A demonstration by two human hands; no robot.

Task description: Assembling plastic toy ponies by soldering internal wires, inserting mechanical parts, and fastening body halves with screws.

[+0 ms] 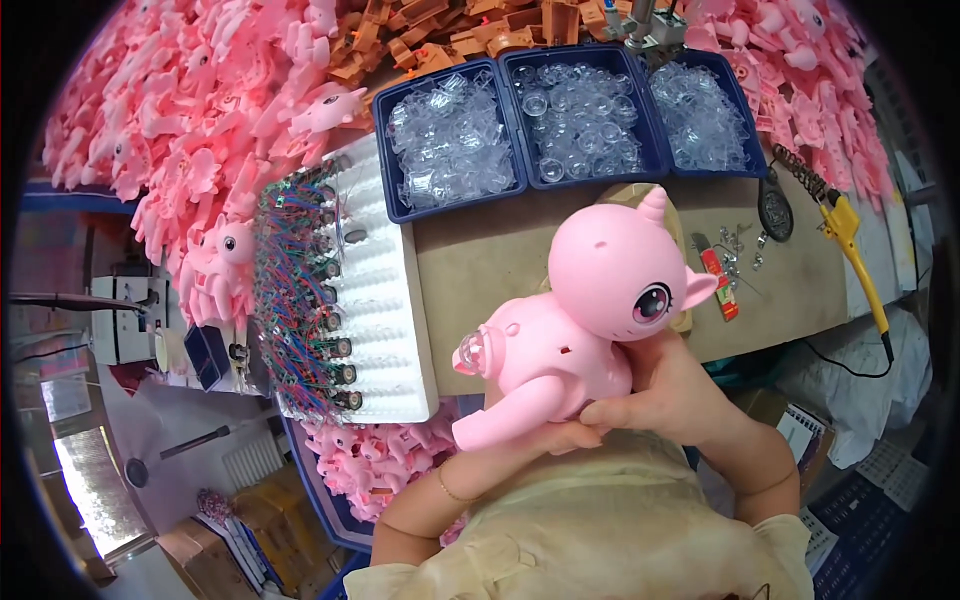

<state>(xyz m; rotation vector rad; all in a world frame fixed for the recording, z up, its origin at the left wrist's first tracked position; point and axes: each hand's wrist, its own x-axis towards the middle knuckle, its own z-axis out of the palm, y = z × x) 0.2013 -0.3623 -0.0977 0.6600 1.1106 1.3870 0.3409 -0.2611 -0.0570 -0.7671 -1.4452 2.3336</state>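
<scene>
A pink plastic toy unicorn (620,270) is held up over the near edge of the table, its horned head at the upper right and its printed eye facing up. My right hand (665,395) is closed around its chest, just below the head. From underneath, my left hand (560,437) grips the body by the leg; most of its fingers are hidden behind the toy. A clear rounded part (475,352) sits at the unicorn's rear end. A small dark slot shows in its side.
Blue bins of clear plastic parts (580,120) stand at the back. Left lies a white foam tray (385,300) with wired components (300,300). Pink toy pieces (200,120) are heaped beyond. At right are a red-handled blade (718,285), screws (740,250) and a yellow corded tool (850,235).
</scene>
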